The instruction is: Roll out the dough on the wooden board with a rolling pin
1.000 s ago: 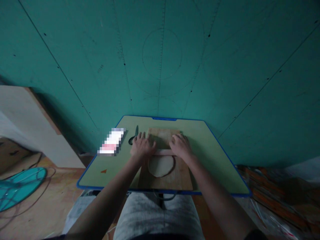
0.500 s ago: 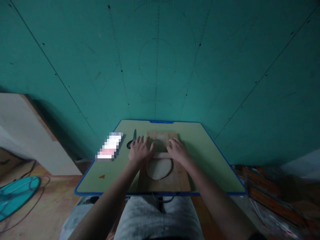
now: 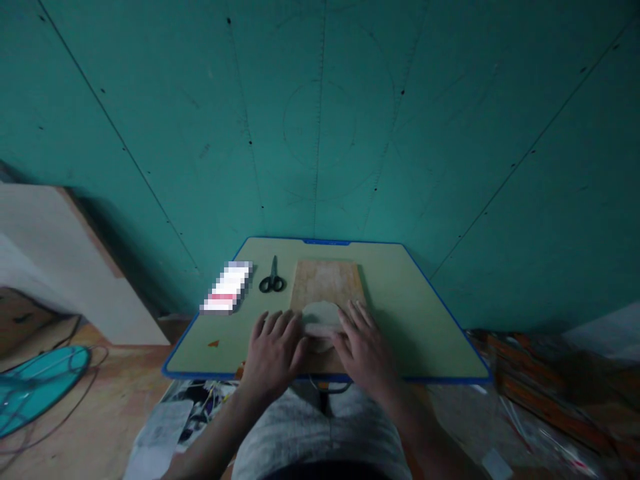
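A flat round of pale dough [image 3: 321, 312] lies on a wooden board [image 3: 327, 279]. Across the dough rests a light rolling pin [image 3: 323, 331], of which only the middle shows. My left hand [image 3: 275, 348] is closed over the pin's left end, fingers bent and pointing forward. On the other end, my right hand [image 3: 366, 343] presses down with its fingers over the pin. Both ends are hidden under my hands. Part of the dough shows on the near side of the pin too.
The board sits on a pale table [image 3: 415, 300] with a blue edge. Left of the board lie black-handled scissors [image 3: 273, 283], a pixelated phone-like object [image 3: 227, 288] and a small orange-brown scrap [image 3: 214, 344]. A green wall [image 3: 320, 133] stands right behind the table.
Both hands have drawn the rolling pin toward me, from the dough's far edge to its near part. The scissors, partly covered by my left hand before, now show fully.
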Motion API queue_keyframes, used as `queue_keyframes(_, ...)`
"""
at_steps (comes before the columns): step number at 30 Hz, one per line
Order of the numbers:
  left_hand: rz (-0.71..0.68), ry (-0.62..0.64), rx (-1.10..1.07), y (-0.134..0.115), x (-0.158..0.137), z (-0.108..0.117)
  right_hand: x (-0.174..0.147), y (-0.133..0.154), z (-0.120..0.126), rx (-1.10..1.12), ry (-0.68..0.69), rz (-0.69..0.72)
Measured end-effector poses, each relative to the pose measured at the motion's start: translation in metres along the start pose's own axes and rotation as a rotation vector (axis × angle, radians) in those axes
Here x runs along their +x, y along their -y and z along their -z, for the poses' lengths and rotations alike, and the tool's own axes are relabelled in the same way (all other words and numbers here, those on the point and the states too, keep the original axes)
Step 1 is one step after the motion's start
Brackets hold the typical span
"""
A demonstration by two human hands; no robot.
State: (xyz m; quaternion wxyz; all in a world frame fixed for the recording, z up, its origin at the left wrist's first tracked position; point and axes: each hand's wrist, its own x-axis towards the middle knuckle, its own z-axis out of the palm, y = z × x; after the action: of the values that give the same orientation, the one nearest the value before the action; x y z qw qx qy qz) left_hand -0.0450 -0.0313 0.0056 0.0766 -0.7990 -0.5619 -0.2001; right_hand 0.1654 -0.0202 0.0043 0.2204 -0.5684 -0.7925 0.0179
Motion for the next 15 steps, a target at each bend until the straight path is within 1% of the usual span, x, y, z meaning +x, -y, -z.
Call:
queue_keyframes(3,-0.033,-0.007,-0.036,-0.002,-0.018,0.006,-0.013,-0.002,-0.002,0.060,-0.028,0.043)
queue_keyframes(6,-0.090,-0.030,-0.087,0.001,-0.021,0.010,-0.019,-0.005,-0.002,0.074,-0.045,0.069)
queue_keyframes(11,-0.140,-0.151,-0.135,0.012,-0.006,0.007,-0.016,-0.004,-0.004,0.016,-0.070,0.094)
queue_keyframes(15,-0.092,-0.155,-0.099,0.010,0.012,0.001,-0.005,-0.001,-0.004,-0.074,-0.080,0.074)
